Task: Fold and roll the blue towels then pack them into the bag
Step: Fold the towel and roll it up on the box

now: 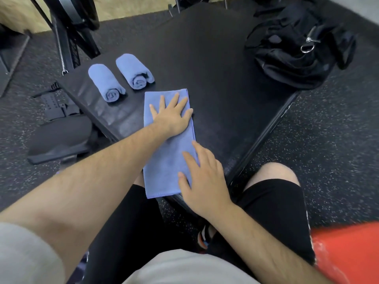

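A blue towel (164, 160), folded into a long strip, lies flat on the black padded platform (215, 78), its near end hanging slightly over the edge. My left hand (172, 115) presses flat on the strip's far half with fingers spread. My right hand (201, 177) rests flat on the near right side, fingers straight. Two rolled blue towels (106, 83) (135, 71) lie side by side to the left beyond the strip. The black bag (295, 50) sits slumped at the platform's far right corner.
Black gym equipment frames (69, 33) stand at the far left, and a padded seat (61, 138) sits low at the left. Speckled rubber floor (328, 140) surrounds the platform. A red object (348, 253) lies at the bottom right beside my knees.
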